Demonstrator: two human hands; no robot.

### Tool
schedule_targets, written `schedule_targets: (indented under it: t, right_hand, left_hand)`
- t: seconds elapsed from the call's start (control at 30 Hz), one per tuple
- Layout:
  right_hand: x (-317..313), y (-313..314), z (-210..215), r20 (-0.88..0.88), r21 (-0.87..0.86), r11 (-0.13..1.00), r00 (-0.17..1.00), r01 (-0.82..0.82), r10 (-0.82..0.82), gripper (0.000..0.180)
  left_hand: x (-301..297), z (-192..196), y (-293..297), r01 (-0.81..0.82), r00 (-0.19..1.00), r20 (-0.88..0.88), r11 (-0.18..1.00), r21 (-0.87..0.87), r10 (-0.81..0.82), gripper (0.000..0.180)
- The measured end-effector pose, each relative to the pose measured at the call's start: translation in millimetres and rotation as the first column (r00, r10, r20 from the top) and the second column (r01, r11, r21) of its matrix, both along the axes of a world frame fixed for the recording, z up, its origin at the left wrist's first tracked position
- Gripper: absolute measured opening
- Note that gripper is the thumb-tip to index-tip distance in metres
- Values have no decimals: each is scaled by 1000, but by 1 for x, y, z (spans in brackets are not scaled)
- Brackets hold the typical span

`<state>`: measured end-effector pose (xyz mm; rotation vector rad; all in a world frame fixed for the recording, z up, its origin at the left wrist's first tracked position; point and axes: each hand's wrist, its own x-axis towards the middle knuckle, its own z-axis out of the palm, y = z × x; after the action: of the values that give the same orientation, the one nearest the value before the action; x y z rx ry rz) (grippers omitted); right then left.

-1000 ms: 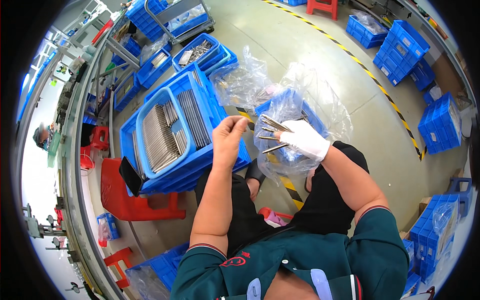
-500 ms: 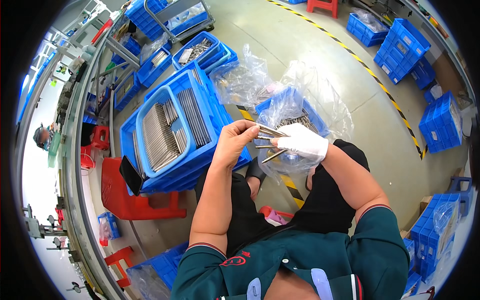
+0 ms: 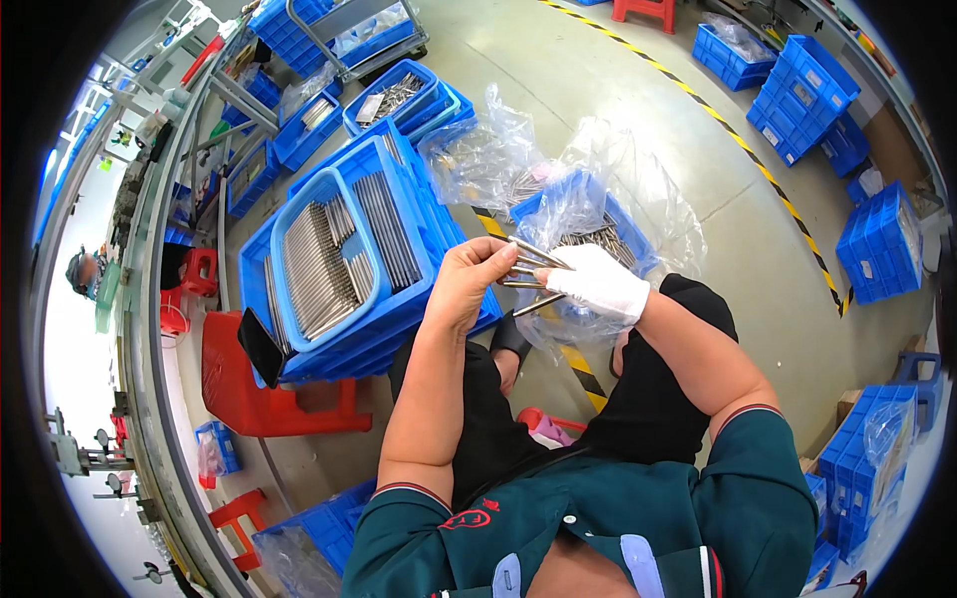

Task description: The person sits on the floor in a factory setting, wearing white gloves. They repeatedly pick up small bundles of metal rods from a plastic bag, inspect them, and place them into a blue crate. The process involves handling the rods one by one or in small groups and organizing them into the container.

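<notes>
Several thin metal rods (image 3: 538, 253) are fanned out between my hands above my lap. My right hand (image 3: 601, 283), in a white glove, is closed around them, and their ends stick out toward the left. My bare left hand (image 3: 473, 279) pinches the tip of the uppermost rod between thumb and fingers. Just beyond, a blue bin (image 3: 639, 242) lined with clear plastic holds loose rods. To the left, a light-blue tray (image 3: 365, 225) of neatly lined-up rods (image 3: 317, 269) rests on a large blue crate (image 3: 429, 239) that also contains rods.
A dark flat object (image 3: 261, 349) leans at the crate's near corner, above a red stool (image 3: 227, 384). Clear plastic bags (image 3: 478, 159) lie on the floor beyond. Blue crates (image 3: 802, 98) stand at the right. Yellow-black tape (image 3: 698, 98) crosses the floor.
The rods have tilted and shifted slightly in my hands. My right hand has moved a little to the left, while the left hand stays nearly in place, still pinching.
</notes>
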<state>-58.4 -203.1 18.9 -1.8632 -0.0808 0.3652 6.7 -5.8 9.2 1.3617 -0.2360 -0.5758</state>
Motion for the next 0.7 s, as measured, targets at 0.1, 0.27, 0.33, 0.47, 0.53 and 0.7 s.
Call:
schedule_targets:
  t: [0.1, 0.27, 0.33, 0.47, 0.53, 0.7]
  right_hand:
    - [0, 1, 0, -12, 58, 998, 1000, 24, -23, 35]
    - [2, -3, 3, -16, 18, 1000, 1000, 4, -4, 34]
    - [2, -2, 2, -13, -3, 1000, 1000, -4, 4, 34]
    - [-2, -2, 2, -30, 38, 999, 1000, 6, -5, 36]
    - [-2, -4, 4, -59, 70, 997, 998, 15, -11, 37]
    - [1, -7, -5, -10, -8, 999, 999, -38, 38, 36]
  left_hand:
    - [3, -3, 3, 5, 999, -31, 1000, -22, -6, 24]
    - [-1, 3, 1, 14, 999, 40, 998, 54, -16, 25]
    - [0, 0, 1, -3, 996, 89, 999, 54, -1, 24]
    - [-3, 3, -2, -79, 987, 146, 992, 96, 65, 22]
    - [2, 4, 4, -141, 974, 190, 987, 80, 124, 22]
    - [4, 8, 7, -155, 975, 162, 988, 13, 151, 21]
